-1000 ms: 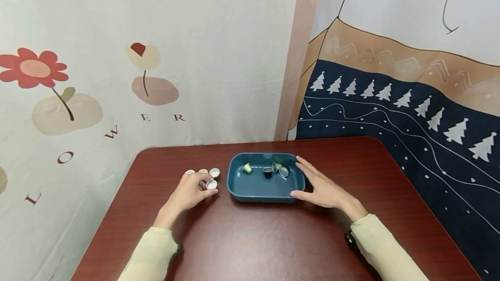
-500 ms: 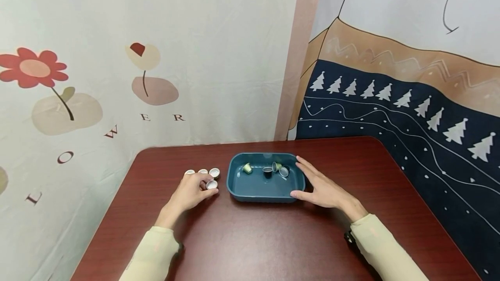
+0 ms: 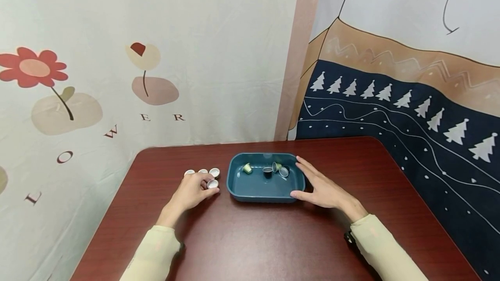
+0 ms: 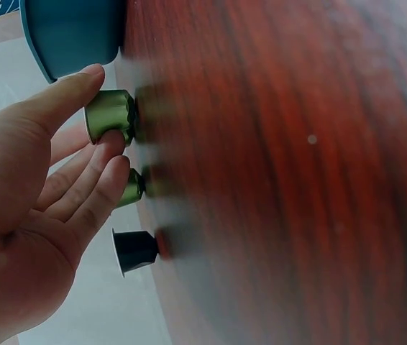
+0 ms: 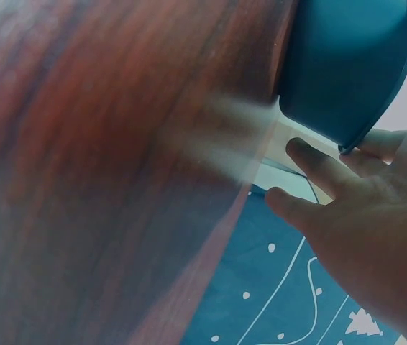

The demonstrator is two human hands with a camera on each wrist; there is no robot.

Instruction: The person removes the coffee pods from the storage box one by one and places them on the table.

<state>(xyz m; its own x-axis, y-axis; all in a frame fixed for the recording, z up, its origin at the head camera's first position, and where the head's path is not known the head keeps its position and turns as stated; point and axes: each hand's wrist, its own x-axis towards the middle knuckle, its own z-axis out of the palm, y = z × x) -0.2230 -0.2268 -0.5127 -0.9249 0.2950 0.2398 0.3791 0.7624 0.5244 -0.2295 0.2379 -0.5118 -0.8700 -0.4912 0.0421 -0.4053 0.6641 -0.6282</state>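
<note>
My left hand pinches a green coffee capsule between thumb and fingers, its pale lid facing up in the head view. Close by on the table are more capsules: another green one, partly behind the fingers, and a black one. At the right end of a blue rectangular tray, my right hand is spread with straight fingers, thumb at the front corner and fingertips at the rim. Inside the tray lie a light green capsule, a black capsule and others.
The dark red wooden table has its back edge against a pale printed curtain. A navy cloth with white trees hangs beyond the table's right side.
My left hand has shifted very slightly to the right with the green coffee capsule in its fingers. The right hand and the tray have stayed in place.
</note>
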